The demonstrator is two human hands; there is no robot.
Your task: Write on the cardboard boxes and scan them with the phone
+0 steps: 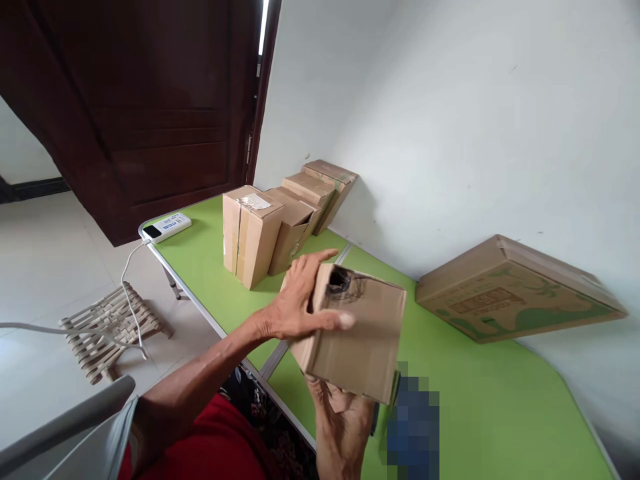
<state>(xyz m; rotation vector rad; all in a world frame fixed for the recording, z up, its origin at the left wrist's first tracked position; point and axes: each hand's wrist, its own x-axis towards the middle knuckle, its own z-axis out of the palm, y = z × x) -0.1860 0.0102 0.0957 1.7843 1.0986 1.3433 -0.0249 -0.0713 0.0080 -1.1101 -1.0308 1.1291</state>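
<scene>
A small cardboard box point(367, 340) is held up above the table between my two hands. My left hand point(303, 300) grips its upper left side, with the thumb lying across the near face and the fingers over the far edge. From below, my right hand point(345, 417) supports the lower edge, its fingers partly hidden behind the box. A black-rimmed dark hole or patch with scribbled marks shows near the box's upper left corner. A dark, pixelated thing point(415, 427) stands just right of my right hand; its kind cannot be made out.
On the green folding table point(500, 407), a taped carton point(250, 233) stands beside several leaning cardboard boxes point(310, 190). A flat printed carton point(520, 293) leans against the wall. A white power bank point(167, 227) with a cable lies at the left corner, above a woven stool point(115, 327).
</scene>
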